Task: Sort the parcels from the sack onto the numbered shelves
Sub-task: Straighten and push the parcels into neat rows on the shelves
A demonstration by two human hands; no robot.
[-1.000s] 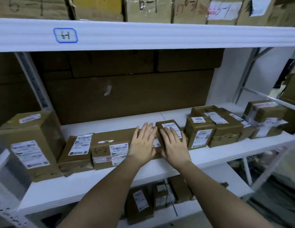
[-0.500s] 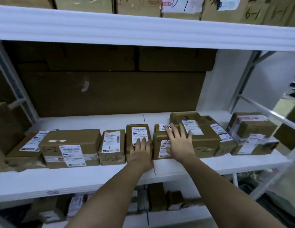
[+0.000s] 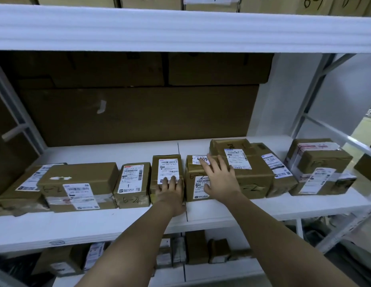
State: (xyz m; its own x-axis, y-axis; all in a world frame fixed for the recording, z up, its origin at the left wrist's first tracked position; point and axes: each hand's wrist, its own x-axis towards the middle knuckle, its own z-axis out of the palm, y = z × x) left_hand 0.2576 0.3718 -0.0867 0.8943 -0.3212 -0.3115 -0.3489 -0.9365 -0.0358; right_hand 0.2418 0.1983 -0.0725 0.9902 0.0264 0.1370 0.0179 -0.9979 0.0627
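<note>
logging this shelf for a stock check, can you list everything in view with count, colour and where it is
small parcels: eight in a row, brown with white labels, front of the middle shelf
middle shelf: one, white, across the centre
large flat cartons: several, brown, stacked behind the row; exact count unclear
upper shelf: one, white, overhead
upper boxes: a few, tan with handwritten marks, on the upper shelf, mostly cut off
lower parcels: several, brown, on the shelf below, too dark to count
shelf frame: white struts, right side
left hand: one, fingers straight, resting on the narrow upright parcel
right hand: one, fingers spread flat on the next parcel to the right
</note>
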